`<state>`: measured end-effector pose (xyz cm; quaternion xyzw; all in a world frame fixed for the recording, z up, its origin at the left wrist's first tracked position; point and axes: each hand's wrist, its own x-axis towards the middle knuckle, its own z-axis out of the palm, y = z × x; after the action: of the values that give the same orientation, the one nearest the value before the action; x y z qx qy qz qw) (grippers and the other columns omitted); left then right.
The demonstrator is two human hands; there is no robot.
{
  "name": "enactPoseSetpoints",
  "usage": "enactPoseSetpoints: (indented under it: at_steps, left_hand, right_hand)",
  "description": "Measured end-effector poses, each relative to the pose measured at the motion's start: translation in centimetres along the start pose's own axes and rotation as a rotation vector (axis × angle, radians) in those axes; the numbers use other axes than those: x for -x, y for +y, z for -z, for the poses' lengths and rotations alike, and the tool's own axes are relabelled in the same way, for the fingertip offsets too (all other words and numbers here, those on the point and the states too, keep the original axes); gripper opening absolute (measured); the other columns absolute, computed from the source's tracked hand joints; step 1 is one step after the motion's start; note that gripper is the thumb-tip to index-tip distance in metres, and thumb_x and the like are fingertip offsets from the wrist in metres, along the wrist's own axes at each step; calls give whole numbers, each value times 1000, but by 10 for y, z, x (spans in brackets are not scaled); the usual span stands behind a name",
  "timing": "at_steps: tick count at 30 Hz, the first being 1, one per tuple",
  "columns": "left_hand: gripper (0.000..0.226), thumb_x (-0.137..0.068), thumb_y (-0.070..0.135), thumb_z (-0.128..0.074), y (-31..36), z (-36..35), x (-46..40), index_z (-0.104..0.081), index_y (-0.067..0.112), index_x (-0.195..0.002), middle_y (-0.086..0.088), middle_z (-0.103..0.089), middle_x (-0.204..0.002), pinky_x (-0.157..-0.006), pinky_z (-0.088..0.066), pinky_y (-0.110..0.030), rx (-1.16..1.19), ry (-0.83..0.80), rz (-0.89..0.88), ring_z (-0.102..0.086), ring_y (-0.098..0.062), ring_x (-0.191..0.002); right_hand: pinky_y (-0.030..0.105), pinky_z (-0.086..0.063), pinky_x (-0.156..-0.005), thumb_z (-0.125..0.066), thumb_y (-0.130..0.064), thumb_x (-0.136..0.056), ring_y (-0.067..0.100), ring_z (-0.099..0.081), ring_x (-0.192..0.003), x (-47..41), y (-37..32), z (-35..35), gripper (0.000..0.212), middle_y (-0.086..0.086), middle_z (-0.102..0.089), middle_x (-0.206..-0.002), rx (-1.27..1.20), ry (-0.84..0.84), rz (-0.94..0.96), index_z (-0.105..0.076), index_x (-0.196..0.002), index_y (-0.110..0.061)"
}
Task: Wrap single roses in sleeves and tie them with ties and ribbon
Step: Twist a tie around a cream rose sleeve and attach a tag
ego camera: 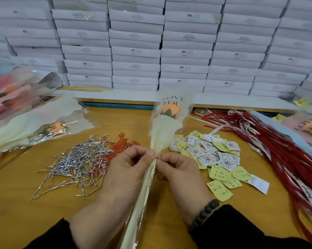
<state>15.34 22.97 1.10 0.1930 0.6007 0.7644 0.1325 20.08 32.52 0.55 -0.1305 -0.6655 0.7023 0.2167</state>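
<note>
An orange rose (168,110) sits in a pale yellow and clear sleeve (165,130) printed "LOVE YOU", held upright over the wooden table (17,203). My left hand (126,169) grips the gathered neck of the sleeve, thumb on top. My right hand (180,169) pinches at the same neck from the right, where a thin tie seems to lie, mostly hidden by the fingers. The sleeve's long tail (139,209) runs down between my wrists. A heap of silver twist ties (79,160) lies left of my hands. Red and white ribbons (277,146) lie at the right.
Red paper clips (122,142) lie behind the ties. Round stickers and yellow notes (216,159) are scattered right of my hands. Wrapped roses are piled at the left (34,123) and far right (307,126). White boxes (151,47) are stacked along the back.
</note>
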Motion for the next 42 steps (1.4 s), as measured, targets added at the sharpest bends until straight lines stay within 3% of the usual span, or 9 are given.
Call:
enactPoseSetpoints:
  at_steps: [6, 13, 20, 23, 27, 32, 35, 38, 42]
  left_hand:
    - [10, -71, 17, -64, 1, -1, -1, -68, 9, -67, -14, -67, -69, -57, -57, -37, 20, 5, 8, -61, -22, -58]
    - [10, -66, 22, -64, 4, 2, -2, -70, 16, -61, -12, -64, -60, -43, -54, -31, 83, 20, 72, -58, -20, -46]
    - [12, -68, 23, -66, -3, 5, -6, -68, 11, -69, -18, -63, -72, -61, -50, -35, 102, 12, 95, -57, -24, -61]
    - [27, -70, 25, -65, -5, 9, -8, -66, 0, -83, -19, -62, -74, -58, -51, -31, 112, -57, 165, -58, -23, -60]
    - [39, -71, 27, -66, -2, 13, -9, -69, -6, -90, -30, -65, -90, -75, -52, -40, 93, -144, 251, -60, -30, -74]
    - [35, -60, 24, -70, -1, 18, -10, -72, -3, -80, -28, -65, -85, -71, -52, -41, 73, -94, 240, -58, -32, -72]
    - [29, -62, 23, -68, 1, 18, -11, -71, -3, -76, -25, -63, -76, -62, -49, -33, 65, -39, 196, -55, -28, -62]
    - [23, -69, 20, -65, 1, 15, -9, -72, -1, -73, -20, -69, -76, -58, -50, -31, 33, -70, 158, -59, -24, -57]
    - [19, -74, 16, -60, -2, 4, -1, -69, -1, -71, -22, -70, -77, -43, -53, -24, 70, -194, 183, -67, -25, -53]
  right_hand:
    - [20, -47, -49, -52, -3, -88, 10, -56, -50, 4, -2, -8, 22, 2, -62, -57, -288, -105, -190, -66, -72, -6]
    - [25, -47, -60, -64, -33, -82, 13, -56, -62, 9, 2, -11, 27, 1, -62, -67, -294, -195, -128, -63, -89, -7]
    - [20, -50, -61, -57, -13, -88, 11, -58, -63, 6, 7, -9, 19, 7, -64, -72, -218, -186, -77, -65, -94, 4]
    - [20, -51, -66, -58, -11, -88, 10, -59, -65, 5, 6, -6, 13, 3, -66, -71, -226, -197, -89, -68, -88, -2]
    - [18, -50, -61, -59, -6, -87, 5, -58, -59, 5, 8, -4, 15, -2, -65, -63, -205, -196, -98, -67, -75, -9]
    - [17, -45, -51, -66, -13, -83, 5, -55, -51, 4, 6, -1, 12, 2, -64, -63, -81, -200, -121, -68, -73, -7]
    - [15, -41, -46, -65, -41, -78, 4, -54, -47, -3, 0, 6, 29, -5, -61, -58, 76, -157, -146, -64, -71, -13]
    - [22, -44, -57, -54, -63, -68, 8, -56, -60, -17, -1, 23, 50, -8, -61, -63, 143, 22, -132, -62, -79, -16]
    - [29, -50, -74, -55, -54, -67, 13, -62, -78, -23, 1, 29, 61, 6, -68, -87, -160, -101, -132, -63, -102, -5]
